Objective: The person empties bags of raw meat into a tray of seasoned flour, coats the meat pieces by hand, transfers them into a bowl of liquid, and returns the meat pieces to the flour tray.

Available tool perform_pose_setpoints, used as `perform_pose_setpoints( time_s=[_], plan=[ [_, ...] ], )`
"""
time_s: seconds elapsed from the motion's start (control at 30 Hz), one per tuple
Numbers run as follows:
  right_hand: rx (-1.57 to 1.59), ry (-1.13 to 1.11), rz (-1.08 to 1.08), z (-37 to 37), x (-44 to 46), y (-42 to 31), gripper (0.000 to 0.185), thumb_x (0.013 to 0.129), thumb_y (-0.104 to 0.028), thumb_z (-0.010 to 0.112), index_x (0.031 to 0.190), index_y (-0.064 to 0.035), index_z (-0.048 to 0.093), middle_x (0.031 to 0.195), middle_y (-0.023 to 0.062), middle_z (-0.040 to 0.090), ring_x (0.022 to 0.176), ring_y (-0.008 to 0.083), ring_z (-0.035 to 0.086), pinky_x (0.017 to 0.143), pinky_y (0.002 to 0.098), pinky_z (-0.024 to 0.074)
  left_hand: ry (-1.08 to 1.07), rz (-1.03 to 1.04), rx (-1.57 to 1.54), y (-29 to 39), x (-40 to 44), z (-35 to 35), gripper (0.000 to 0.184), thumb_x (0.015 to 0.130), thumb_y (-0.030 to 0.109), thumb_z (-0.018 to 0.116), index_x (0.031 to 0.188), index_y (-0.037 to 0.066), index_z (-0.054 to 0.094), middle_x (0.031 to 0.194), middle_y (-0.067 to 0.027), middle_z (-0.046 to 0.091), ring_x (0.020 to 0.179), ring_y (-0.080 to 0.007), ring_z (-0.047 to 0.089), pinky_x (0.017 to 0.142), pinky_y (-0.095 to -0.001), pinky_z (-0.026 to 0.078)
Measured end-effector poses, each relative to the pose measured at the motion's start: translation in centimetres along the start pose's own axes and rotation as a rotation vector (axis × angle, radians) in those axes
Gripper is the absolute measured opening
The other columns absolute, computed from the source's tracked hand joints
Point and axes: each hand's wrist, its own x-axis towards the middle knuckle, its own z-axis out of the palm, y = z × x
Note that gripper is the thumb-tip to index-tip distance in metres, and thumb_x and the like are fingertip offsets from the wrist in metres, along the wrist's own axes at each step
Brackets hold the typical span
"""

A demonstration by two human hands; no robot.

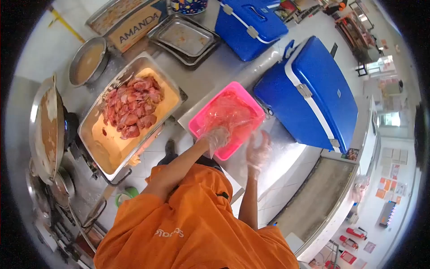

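Note:
A bright pink plastic basket [222,153] stands on the steel table in the middle of the head view. Inside it lies a clear plastic bag [237,111] with reddish contents, too blurred to name. My left hand [217,137], in a clear plastic glove, reaches over the basket's near left side, its fingers closed on the bag's crumpled film. Just off the basket's right side is my right hand [260,150], gloved too, with fingers apart and nothing in them. To the left, pieces of raw red meat [131,104] sit heaped on tan powder in a large steel pan [85,130].
Two blue coolers [313,89] [251,27] with white bands stand beyond and right of the basket. Stacked metal trays [186,38], a cardboard box [139,26] and a steel bowl [88,62] line the back. A wide pan [48,130] is at far left.

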Motion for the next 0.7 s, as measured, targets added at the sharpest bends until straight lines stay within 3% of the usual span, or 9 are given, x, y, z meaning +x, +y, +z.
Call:
perform_pose_setpoints(
  time_s=[0.13,0.23,0.3,0.33,0.4,0.43,0.5,0.6,0.7],
  plan=[
    [0.263,-0.315,-0.286,3.2,2.5,-1.0,0.034,0.097,-0.030,0.071,0.121,-0.0074,0.065,0.115,0.0170,0.071,0.103,0.0377,0.068,0.090,0.0461,0.0524,0.076,-0.111,-0.195,0.8,1.6,-0.9,0.029,0.094,0.028,0.060,0.089,0.003,0.075,0.085,-0.0182,0.071,0.082,-0.0356,0.071,0.078,-0.0480,0.057],
    [0.327,-0.558,-0.012,2.9,5.3,-1.1,0.043,0.101,-0.038,0.064,0.131,-0.0062,0.062,0.125,0.0178,0.067,0.114,0.0337,0.064,0.099,0.0453,0.0493,0.253,-0.123,-0.316,2.4,-2.2,-4.9,0.033,0.095,0.033,0.063,0.089,0.003,0.075,0.086,-0.0176,0.072,0.083,-0.0367,0.070,0.077,-0.0471,0.057],
    [0.955,-0.524,0.486,3.3,6.7,-2.9,0.048,0.103,-0.044,0.059,0.133,-0.0055,0.061,0.131,0.0168,0.064,0.120,0.0329,0.060,0.103,0.0469,0.0476,0.518,-0.182,-0.459,4.0,-4.8,-7.8,0.037,0.095,0.037,0.064,0.090,0.002,0.074,0.087,-0.0188,0.071,0.084,-0.0362,0.070,0.076,-0.0464,0.056],
    [1.233,-0.502,0.777,3.1,6.9,-4.0,0.051,0.105,-0.047,0.057,0.134,-0.0052,0.061,0.135,0.0163,0.062,0.124,0.0325,0.058,0.106,0.0478,0.0468,0.532,-0.352,-0.564,4.9,-5.6,-8.9,0.039,0.096,0.040,0.065,0.092,0.002,0.075,0.087,-0.0171,0.072,0.082,-0.0332,0.070,0.075,-0.0451,0.055],
    [1.736,-0.597,0.884,2.6,8.3,-7.3,0.078,0.101,-0.064,0.047,0.148,-0.0022,0.044,0.150,0.0210,0.046,0.137,0.0339,0.043,0.117,0.0509,0.0325,0.553,-0.650,-0.792,6.6,-6.1,-10.6,0.044,0.097,0.045,0.065,0.096,0.002,0.075,0.086,-0.0135,0.072,0.079,-0.0271,0.069,0.072,-0.0425,0.054],
    [1.988,-0.612,0.924,2.5,9.3,-8.9,0.092,0.100,-0.073,0.042,0.155,-0.0007,0.036,0.157,0.0233,0.037,0.143,0.0345,0.036,0.123,0.0525,0.0254,0.570,-0.678,-0.969,6.9,-6.4,-11.5,0.043,0.099,0.044,0.064,0.101,0.002,0.074,0.088,-0.0108,0.073,0.077,-0.0238,0.067,0.072,-0.0400,0.053],
    [2.143,-0.765,0.892,2.2,9.8,-12.4,0.104,0.093,-0.081,0.043,0.160,-0.0044,0.024,0.163,0.0234,0.026,0.147,0.0384,0.028,0.125,0.0566,0.0185,0.574,-0.701,-1.338,7.5,-6.8,-12.7,0.042,0.103,0.041,0.061,0.111,0.002,0.073,0.091,-0.0052,0.073,0.074,-0.0170,0.063,0.071,-0.0350,0.052],
    [2.386,-0.901,1.009,2.7,9.9,-15.7,0.102,0.093,-0.084,0.039,0.159,-0.0070,0.031,0.159,0.0223,0.034,0.146,0.0381,0.031,0.124,0.0558,0.0214,0.666,-0.649,-1.182,7.7,-7.5,-13.8,0.043,0.104,0.039,0.059,0.104,-0.001,0.073,0.085,-0.0014,0.071,0.071,-0.0171,0.062,0.068,-0.0343,0.052],
    [2.384,-0.937,0.965,2.7,9.6,-17.8,0.105,0.092,-0.085,0.039,0.162,-0.0076,0.025,0.162,0.0218,0.030,0.149,0.0403,0.027,0.125,0.0582,0.0186,0.751,-0.657,-1.206,6.9,-8.9,-12.6,0.037,0.103,0.034,0.059,0.098,0.000,0.074,0.077,-0.0043,0.069,0.069,-0.0175,0.062,0.066,-0.0341,0.051]
  ],
)
